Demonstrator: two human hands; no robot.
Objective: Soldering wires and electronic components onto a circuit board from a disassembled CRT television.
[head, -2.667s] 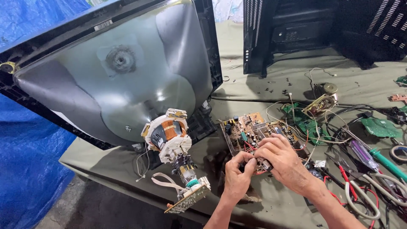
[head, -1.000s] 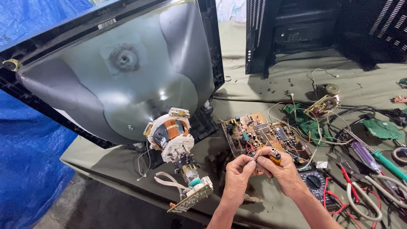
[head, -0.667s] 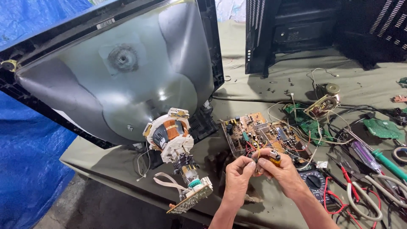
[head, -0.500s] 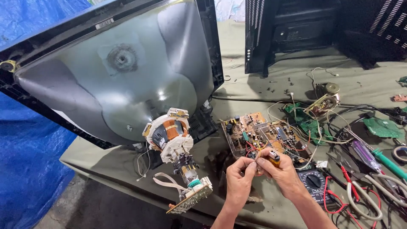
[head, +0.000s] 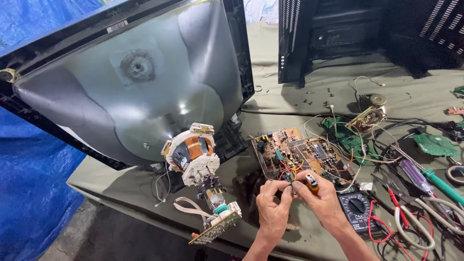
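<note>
While both hands pinch closed, the right hand [head: 323, 199] grips a small lighter [head: 311, 182] beside the left hand [head: 271, 207], which holds a dark wire end [head: 285, 177]; the heating step needs steadiness.

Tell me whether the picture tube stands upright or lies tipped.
Tipped: the picture tube lies screen-down on the table, its neck pointing up toward the camera.

An olive-covered table [head: 290, 101] stands beside a blue tarpaulin [head: 34, 193].
</note>
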